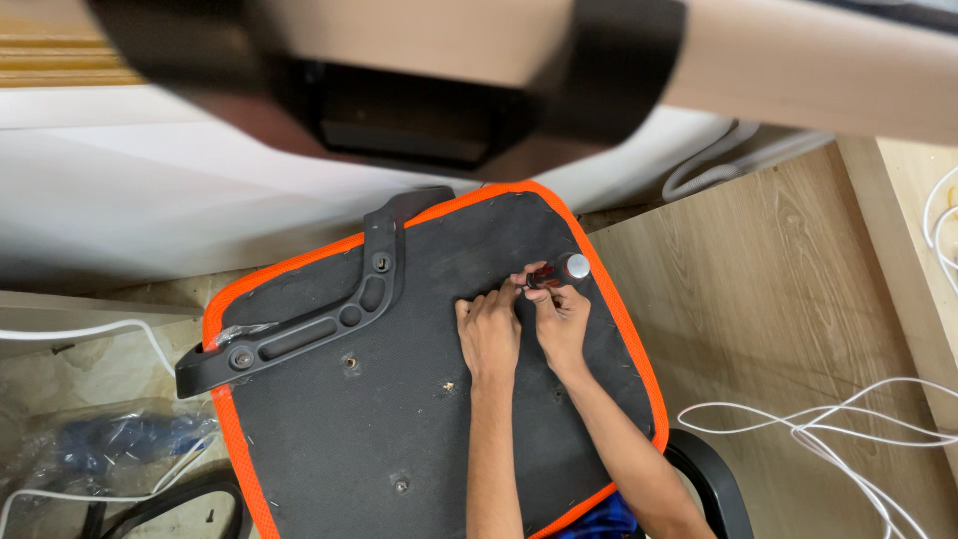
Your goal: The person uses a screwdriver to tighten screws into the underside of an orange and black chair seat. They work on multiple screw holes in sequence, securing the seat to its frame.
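An upturned chair seat (pixel 329 399), black underneath with an orange rim, lies below me. A black plastic armrest bracket (pixel 309 324) is bolted along its left side. My right hand (pixel 561 321) grips a screwdriver (pixel 559 271) with a dark red handle and a silver cap, near the seat's upper right part. My left hand (pixel 487 334) rests flat on the seat beside it, fingertips at the screwdriver's tip. The tip itself is hidden by my fingers.
Several screw holes (pixel 400 486) dot the seat. White cables (pixel 848 429) trail over the wooden floor at right. A plastic bag with blue contents (pixel 110 444) lies at left. A second black armrest (pixel 714 484) curves at the lower right. A blurred dark object (pixel 399 90) hangs overhead.
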